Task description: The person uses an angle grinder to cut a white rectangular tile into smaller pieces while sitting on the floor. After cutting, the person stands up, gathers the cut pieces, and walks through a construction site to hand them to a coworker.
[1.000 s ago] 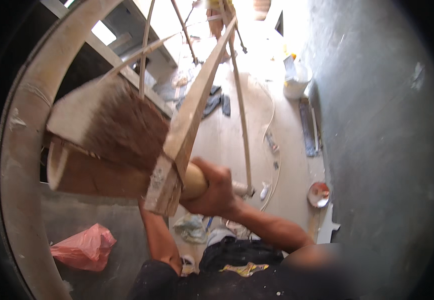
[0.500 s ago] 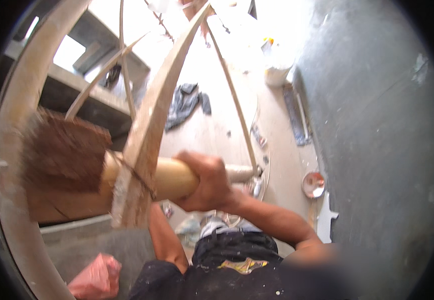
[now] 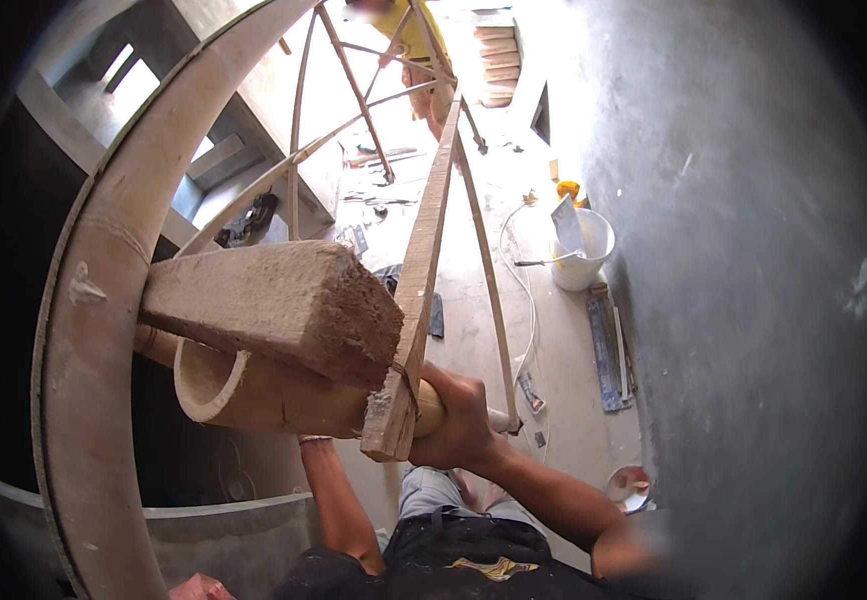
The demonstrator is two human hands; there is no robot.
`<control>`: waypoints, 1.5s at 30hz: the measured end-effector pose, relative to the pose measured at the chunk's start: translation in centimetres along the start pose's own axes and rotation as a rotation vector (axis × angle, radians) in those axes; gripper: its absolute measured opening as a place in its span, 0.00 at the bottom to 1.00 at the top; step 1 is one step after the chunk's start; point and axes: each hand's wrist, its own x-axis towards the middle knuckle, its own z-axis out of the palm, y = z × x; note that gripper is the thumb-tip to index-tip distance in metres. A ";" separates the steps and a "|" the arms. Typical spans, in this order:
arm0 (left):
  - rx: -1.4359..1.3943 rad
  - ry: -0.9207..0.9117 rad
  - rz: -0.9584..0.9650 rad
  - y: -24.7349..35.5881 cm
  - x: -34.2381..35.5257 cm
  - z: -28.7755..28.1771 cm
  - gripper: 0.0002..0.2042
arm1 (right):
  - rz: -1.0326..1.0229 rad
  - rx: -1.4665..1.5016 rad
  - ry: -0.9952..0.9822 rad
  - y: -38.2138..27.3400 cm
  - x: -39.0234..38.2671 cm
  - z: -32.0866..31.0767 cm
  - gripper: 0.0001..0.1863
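My right hand is closed around a pale, thick bamboo pole, close beside a long wooden strip tied to it with wire. My left forearm rises toward the same pole, a band at its wrist; the pole hides the hand and its fingers. Resting just above the pole is a rough, thick wooden beam, its broken-looking end facing the strip. Another stout bamboo pole curves along the left side of the view.
A person in a yellow shirt stands beyond thin wooden braces. Along the grey wall on the right are a white bucket with tools, a long flat tool and a reddish-stained bowl. A cable crosses the floor.
My view has tilted up and shifted, bringing the co-worker and the bucket further into it. The wooden beam, blurred before, now shows clearly. My right hand keeps its hold on the bamboo pole.
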 end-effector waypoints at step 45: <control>-0.062 0.120 -0.075 -7.0 47.4 47.0 0.23 | 0.028 0.091 -0.054 46.1 59.8 -13.5 0.26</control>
